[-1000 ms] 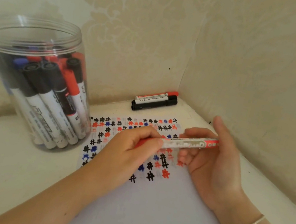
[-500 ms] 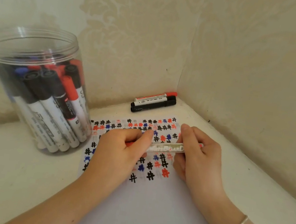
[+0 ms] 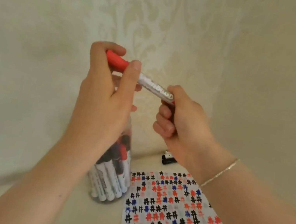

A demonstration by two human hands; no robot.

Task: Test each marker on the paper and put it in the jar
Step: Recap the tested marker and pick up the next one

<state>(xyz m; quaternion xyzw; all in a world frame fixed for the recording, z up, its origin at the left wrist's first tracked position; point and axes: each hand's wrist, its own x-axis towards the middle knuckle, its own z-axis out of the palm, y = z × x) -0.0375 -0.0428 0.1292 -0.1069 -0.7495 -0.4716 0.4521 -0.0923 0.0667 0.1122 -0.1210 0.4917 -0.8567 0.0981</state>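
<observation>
While the left hand (image 3: pixel 103 93) is raised in front of the wall (image 3: pixel 39 36), its fingers curl round the red cap (image 3: pixel 116 61) of the marker (image 3: pixel 148 82), thumb pressed along the cap's near end where it meets the white barrel. Below and partly behind that hand stands the clear jar (image 3: pixel 111 179), upright on the tabletop (image 3: pixel 16 178), packed w/ markers: white barrels, black and red caps visible thru the wall; its rim is hidden by the hand. The held marker runs tilted, cap end up-left, barrel sloping down-right, above the jar and well clear of the paper. At its lower end the right hand (image 3: pixel 182 119) pinches the barrel btwn thumb and forefinger, other fingers curled in toward the palm. A thin bracelet (image 3: pixel 218 173) sits on the right wrist. Behind that wrist, by the wall, 2 more markers (image 3: pixel 168 158) lie on the table, mostly hidden, black cap ends showing. Bottom right lies the paper (image 3: pixel 175 213), flat, just beside the jar's base, covered w/ rows of small hash marks in black, red and blue.
</observation>
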